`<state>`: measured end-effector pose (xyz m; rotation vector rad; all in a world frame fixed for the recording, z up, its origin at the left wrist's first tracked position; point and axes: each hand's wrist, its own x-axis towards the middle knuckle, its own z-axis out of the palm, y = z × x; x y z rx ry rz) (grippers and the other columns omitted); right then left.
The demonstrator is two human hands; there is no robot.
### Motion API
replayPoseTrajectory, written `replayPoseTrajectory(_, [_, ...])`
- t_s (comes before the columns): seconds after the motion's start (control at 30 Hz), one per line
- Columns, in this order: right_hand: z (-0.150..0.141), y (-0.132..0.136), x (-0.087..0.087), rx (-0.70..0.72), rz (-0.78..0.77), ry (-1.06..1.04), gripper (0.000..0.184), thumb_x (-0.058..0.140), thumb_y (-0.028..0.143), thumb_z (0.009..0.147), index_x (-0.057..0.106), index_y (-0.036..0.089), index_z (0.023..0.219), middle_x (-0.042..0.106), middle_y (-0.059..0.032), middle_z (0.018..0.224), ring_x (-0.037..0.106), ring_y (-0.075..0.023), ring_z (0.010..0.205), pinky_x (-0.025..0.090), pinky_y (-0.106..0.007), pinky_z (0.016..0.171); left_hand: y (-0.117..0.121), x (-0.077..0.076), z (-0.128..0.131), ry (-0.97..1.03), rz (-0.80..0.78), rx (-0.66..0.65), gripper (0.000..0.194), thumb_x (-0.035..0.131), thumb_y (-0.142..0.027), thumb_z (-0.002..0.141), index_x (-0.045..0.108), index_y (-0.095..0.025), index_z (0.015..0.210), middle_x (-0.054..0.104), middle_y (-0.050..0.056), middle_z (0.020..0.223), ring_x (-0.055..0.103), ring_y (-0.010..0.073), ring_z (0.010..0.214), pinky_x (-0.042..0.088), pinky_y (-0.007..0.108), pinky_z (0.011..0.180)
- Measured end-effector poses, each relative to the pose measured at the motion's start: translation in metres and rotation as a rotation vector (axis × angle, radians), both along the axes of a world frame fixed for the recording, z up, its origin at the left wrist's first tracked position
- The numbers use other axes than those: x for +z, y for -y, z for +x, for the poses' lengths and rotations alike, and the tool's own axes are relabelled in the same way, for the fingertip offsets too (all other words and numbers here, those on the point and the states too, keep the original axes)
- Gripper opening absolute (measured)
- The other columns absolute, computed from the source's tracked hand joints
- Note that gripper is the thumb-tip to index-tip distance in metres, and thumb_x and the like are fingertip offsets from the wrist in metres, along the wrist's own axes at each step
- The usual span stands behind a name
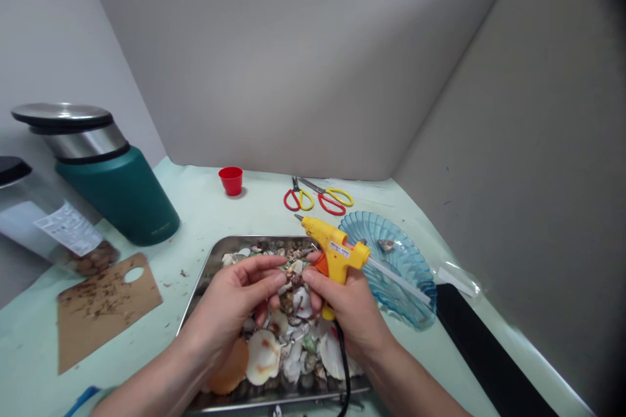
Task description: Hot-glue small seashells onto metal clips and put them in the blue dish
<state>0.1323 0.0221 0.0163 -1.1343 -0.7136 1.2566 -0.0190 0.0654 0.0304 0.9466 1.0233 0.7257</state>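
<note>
My right hand (349, 309) grips a yellow glue gun (332, 251) by its handle, nozzle pointing up and to the left, a white glue stick jutting out behind it. My left hand (235, 303) hovers over a metal tray (205, 273) full of seashells (283, 345), fingers curled and pinching a small shell (295, 280) together with the fingertips of my right hand. A black cord (343, 365) runs down from the gun across the tray.
A blue shell-shaped glass dish (396, 267) lies right of the tray with a small shell in it. Two pairs of scissors (317, 197) and a red cup (231, 180) sit at the back. A green canister (117, 189), a clear jar (49, 228) and brown cardboard (102, 303) are on the left.
</note>
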Motion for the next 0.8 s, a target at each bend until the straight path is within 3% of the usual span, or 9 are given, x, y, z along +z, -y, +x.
replayPoseTrajectory(0.47, [0.0000, -0.0001, -0.0007, -0.006, -0.004, 0.047, 0.034, 0.074, 0.029, 0.067, 0.055, 0.017, 0.092, 0.054, 0.0074, 0.053, 0.046, -0.0069, 0.040, 0.036, -0.019, 0.043, -0.0016, 0.0037, -0.0016, -0.077, 0.005, -0.013, 0.026, 0.078, -0.030, 0.062, 0.071, -0.017, 0.083, 0.061, -0.001, 0.061, 0.041, 0.0051, 0.044, 0.029, 0.016, 0.041])
replayPoseTrajectory(0.8, [-0.0003, 0.0007, 0.0005, -0.029, -0.007, 0.056, 0.034, 0.074, 0.031, 0.066, 0.056, 0.017, 0.091, 0.054, 0.0067, 0.055, 0.045, -0.0069, 0.041, 0.036, -0.019, 0.044, -0.0001, 0.0009, -0.0029, -0.064, 0.064, -0.054, 0.035, 0.073, -0.035, 0.068, 0.068, -0.017, 0.097, 0.054, -0.003, 0.056, 0.039, 0.0061, 0.045, 0.027, 0.016, 0.040])
